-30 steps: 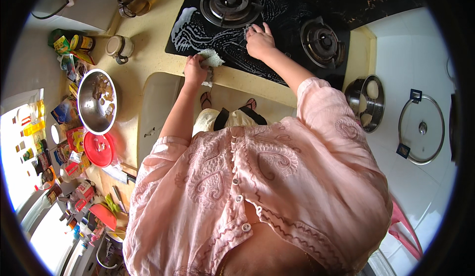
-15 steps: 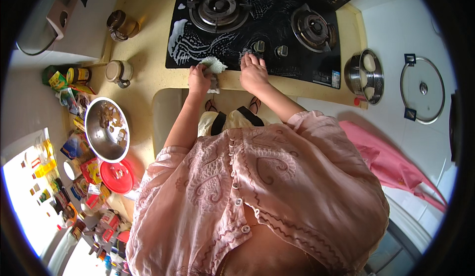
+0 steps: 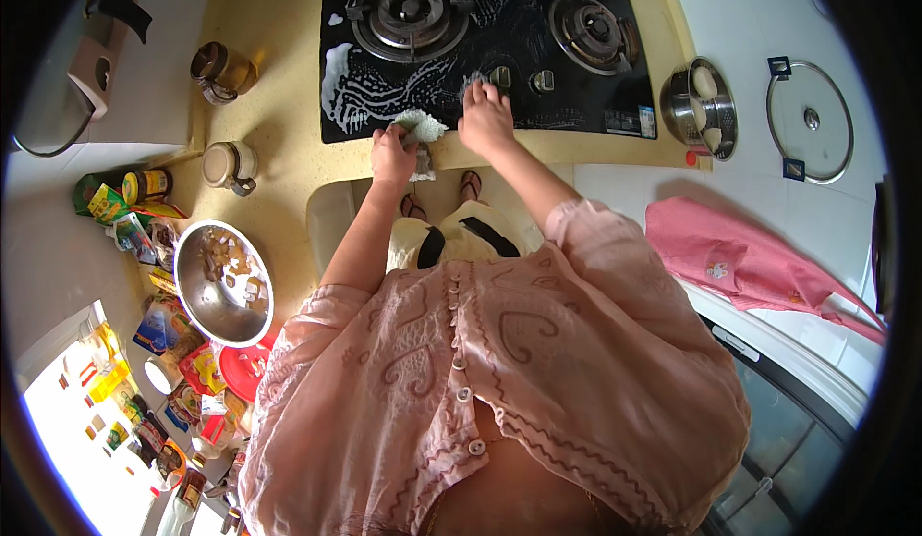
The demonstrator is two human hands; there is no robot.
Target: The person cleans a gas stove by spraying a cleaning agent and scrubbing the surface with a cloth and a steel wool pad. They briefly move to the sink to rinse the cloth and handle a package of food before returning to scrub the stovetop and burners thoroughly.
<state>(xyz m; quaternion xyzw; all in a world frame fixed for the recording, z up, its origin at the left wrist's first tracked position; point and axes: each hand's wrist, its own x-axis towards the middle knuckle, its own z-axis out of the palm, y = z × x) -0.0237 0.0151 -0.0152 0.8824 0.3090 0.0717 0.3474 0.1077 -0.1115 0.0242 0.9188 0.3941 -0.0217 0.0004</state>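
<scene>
A: Left hand (image 3: 392, 157)?
B: Fingers grasping pale cloth (image 3: 423, 127) at front edge of soapy black stove (image 3: 581, 104).
A: Right hand (image 3: 487, 121)?
B: Fingers over grey pad (image 3: 472, 82) on stove, just left of knobs (image 3: 542, 81); can't tell if gripping.

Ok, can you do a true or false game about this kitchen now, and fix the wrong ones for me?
1. The left hand holds a pale cloth. True.
2. The right hand is inside the metal bowl. False: its fingertips are at the gas stove, beside a control knob.
3. There is white foam on the left part of the gas stove. True.
4. The glass lid lies on top of a burner. False: it is against the white wall on the right.
5. The metal bowl has brown and white pieces in it. True.
</scene>
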